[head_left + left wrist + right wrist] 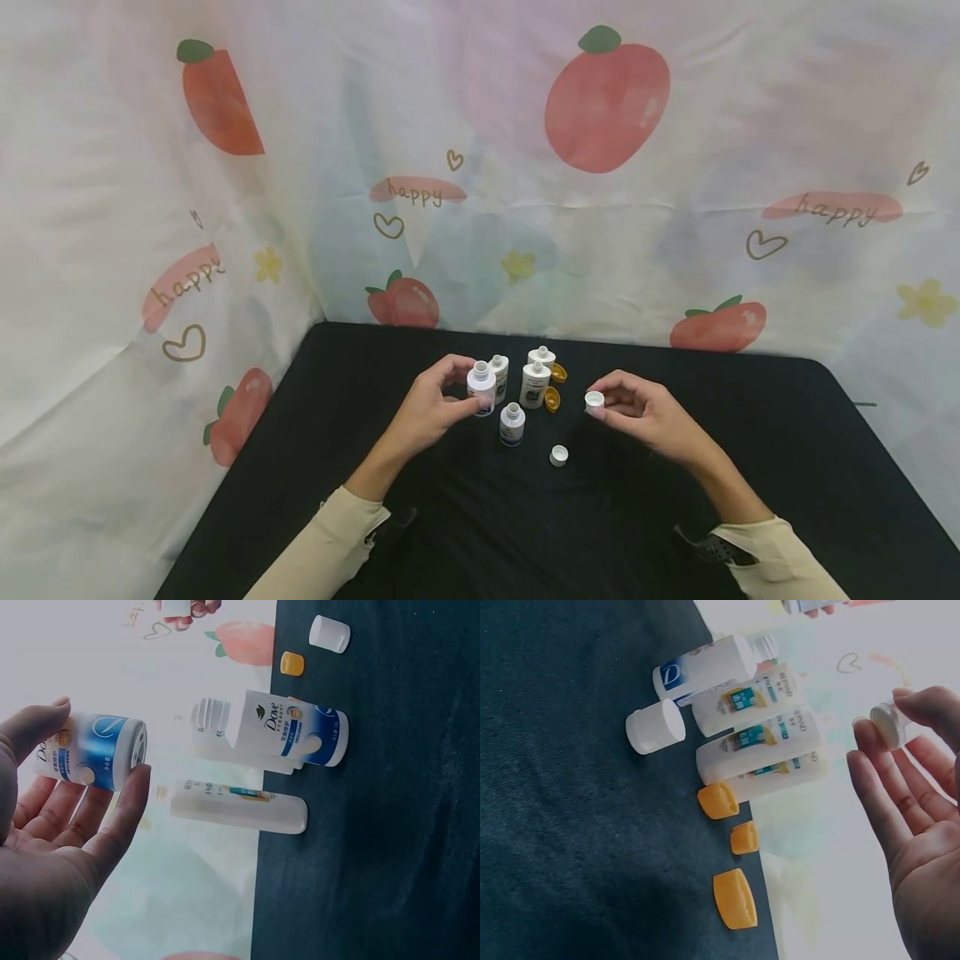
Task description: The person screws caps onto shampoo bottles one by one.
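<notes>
My left hand (431, 408) grips a small white-and-blue Dove bottle (105, 750) round its sides, thumb opposite the fingers. Its uncapped neck points up in the head view, and its base shows in the left wrist view, above the table. My right hand (656, 418) pinches a white screw cap (887, 726) between thumb and fingertips, held up right of the bottles. Between the hands stands a second uncapped Dove bottle (512, 427) on the table. Another white cap (558, 456) lies on the table, in front and to the right of it.
Three slim white bottles with open necks, one of them a white bottle (535, 385), stand behind the Dove bottle. Orange caps (736, 898) lie beside them to the right. The black table (480, 525) ends at a printed cloth backdrop (480, 125) behind and at left.
</notes>
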The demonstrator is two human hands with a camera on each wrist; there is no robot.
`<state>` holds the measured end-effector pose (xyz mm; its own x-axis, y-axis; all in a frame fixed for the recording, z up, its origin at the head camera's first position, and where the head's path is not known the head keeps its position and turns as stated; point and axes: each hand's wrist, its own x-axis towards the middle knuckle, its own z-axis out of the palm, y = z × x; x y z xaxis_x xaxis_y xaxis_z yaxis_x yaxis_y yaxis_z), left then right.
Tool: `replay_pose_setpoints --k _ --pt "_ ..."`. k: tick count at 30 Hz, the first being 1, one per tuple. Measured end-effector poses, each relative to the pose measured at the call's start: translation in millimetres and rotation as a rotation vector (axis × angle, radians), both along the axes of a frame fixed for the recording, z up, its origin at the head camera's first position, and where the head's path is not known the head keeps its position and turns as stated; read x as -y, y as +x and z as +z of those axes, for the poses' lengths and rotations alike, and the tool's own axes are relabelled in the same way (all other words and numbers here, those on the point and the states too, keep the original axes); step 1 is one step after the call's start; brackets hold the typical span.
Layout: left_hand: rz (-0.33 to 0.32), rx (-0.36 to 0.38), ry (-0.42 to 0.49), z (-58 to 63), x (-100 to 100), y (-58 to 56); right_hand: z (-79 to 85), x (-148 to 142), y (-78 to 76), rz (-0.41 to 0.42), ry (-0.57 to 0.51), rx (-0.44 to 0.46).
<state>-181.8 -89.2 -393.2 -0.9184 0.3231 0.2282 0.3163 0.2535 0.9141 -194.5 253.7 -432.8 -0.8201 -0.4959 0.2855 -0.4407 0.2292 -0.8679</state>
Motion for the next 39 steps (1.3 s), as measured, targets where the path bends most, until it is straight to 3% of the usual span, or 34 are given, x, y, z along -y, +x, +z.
replay_pose_setpoints --k 10,17,21,26,32,39 --pt "-0.033 -0.035 0.018 4.8 -7 -0.1 16.4 5 0.0 0.005 0.017 -0.075" --pt "-0.053 -0.037 0.014 6.4 -11 0.2 40.6 18 9.9 0.034 -0.032 -0.124" --pt "-0.048 -0.04 0.003 -5.0 -13 -6.9 47.4 22 12.4 0.034 -0.032 -0.131" --pt "-0.045 -0.036 0.011 -19.4 -15 -14.7 44.8 21 7.5 0.002 0.002 -0.116" --pt "-0.072 -0.067 0.048 -20.9 -17 -14.4 44.3 20 -0.5 -0.006 0.007 -0.064" --pt "-0.088 -0.09 0.053 -20.1 -20 -13.1 52.7 28 -3.3 0.036 -0.037 -0.152"
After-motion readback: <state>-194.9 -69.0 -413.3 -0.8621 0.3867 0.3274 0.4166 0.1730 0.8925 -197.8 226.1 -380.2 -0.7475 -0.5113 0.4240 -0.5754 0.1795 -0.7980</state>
